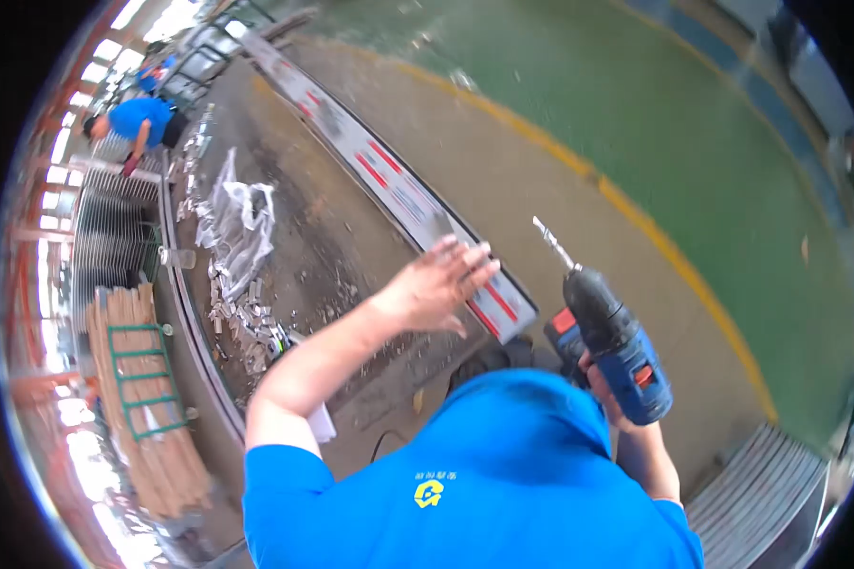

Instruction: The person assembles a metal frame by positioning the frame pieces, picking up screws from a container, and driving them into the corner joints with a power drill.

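Observation:
My left hand (435, 287) is over the near end of a long, narrow white panel (403, 201) with red stripes and dark edges. Its fingers are stretched out and hold nothing; I cannot tell whether they touch the surface. To the right, my right hand (605, 391) is wrapped round the grip of a blue and black cordless drill (609, 327). A long drill bit (554, 244) in its chuck points up and away from me. The drill is apart from the panel, off its right side.
Crumpled plastic sheeting (240, 223) and scrap offcuts (247, 332) litter the floor on the left. Beyond them are a green rack (147, 381) with long brown bundles and stacked metal profiles (112, 232). A co-worker (140, 123) bends over at far left. More profiles (764, 503) lie lower right.

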`<move>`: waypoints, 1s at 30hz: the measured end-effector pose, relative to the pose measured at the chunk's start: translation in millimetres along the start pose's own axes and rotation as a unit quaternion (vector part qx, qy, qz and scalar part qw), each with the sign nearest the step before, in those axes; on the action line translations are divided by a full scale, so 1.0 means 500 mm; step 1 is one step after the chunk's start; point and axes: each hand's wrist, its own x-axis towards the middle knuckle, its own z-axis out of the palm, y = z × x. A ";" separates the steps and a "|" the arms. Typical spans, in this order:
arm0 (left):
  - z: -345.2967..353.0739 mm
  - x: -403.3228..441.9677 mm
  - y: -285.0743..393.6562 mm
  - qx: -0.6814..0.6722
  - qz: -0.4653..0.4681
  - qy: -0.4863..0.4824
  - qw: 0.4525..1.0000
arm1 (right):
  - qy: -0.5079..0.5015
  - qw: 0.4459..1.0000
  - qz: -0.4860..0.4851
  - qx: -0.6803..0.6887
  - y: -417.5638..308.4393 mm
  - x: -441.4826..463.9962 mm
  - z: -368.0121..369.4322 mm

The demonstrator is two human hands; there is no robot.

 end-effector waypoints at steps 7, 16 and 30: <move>-0.018 0.101 0.022 0.011 0.118 -0.095 0.988 | 0.040 0.989 0.043 -0.135 0.163 -0.171 -0.137; 0.027 0.170 0.028 0.008 0.136 -0.110 0.985 | 0.032 0.997 -0.054 -0.049 0.356 -0.202 -0.091; 0.025 0.228 -0.010 -0.052 0.246 -0.155 0.955 | 0.033 0.995 -0.091 0.031 0.429 -0.133 -0.028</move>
